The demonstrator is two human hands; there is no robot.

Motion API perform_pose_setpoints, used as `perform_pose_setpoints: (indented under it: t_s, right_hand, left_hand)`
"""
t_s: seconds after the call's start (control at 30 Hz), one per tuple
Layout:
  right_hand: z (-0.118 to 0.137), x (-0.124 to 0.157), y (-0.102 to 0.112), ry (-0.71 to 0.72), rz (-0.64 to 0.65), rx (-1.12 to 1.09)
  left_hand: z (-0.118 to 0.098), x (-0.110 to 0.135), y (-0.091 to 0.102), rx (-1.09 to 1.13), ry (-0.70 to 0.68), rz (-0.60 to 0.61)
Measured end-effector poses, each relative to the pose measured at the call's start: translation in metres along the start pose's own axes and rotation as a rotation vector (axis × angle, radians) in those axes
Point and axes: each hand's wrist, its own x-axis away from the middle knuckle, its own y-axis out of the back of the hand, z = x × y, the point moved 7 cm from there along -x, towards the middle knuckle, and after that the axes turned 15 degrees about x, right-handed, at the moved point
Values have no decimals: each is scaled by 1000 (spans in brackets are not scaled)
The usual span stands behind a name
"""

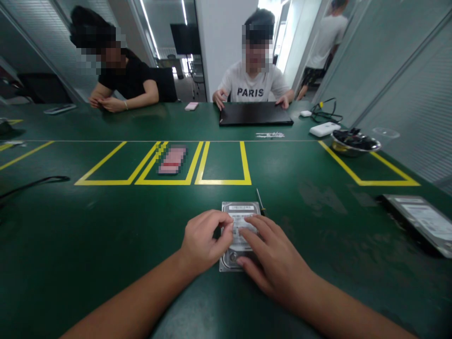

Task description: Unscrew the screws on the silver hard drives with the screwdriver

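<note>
Our two hands are close together, fingers apart from each other, over a hard drive on the green table, well in from the far edge and about midway between left and right. Left hand: thumb and forefinger tips meet over the label; we cannot tell if anything small is pinched there. Right hand: fingers loosely spread over the drive's right side, thumb low; contact unclear. Just beyond it, a thin-shafted tool, its dark end partly hidden by the hand.

Toward the table's right edge we note a second drive, and past it a metal bowl of dark items, near the far right corner. Left of centre, a pink item lies inside a yellow tape outline.

At the far edge, a person in white has both hands on a black laptop; a person in black sits farther left.
</note>
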Motion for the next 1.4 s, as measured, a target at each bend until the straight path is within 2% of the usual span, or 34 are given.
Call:
perform_pose_setpoints:
  t_s: [0.33,0.57,0.73,0.87,1.0,1.27,1.4]
  right_hand:
    - [3,5,-14,62,99,99]
    - [-1,5,-10,14,117,173]
    - [-24,-1,-6,-101,106,292]
    - [-54,-3,-10,-212,213,490]
    - [-70,-3,-12,-235,278,578]
    - [-72,-2,-6,-251,264,609]
    - [-57,-6,5,-196,130,560]
  left_hand:
    - [1,-3,-4,86,3,21]
    - [6,-1,-9,97,43,94]
    - [9,0,-12,90,68,126]
    - [9,0,-15,85,65,141]
    - [9,-1,-18,91,61,163]
    - [3,-9,-16,138,116,138]
    - [1,-13,-13,201,159,84]
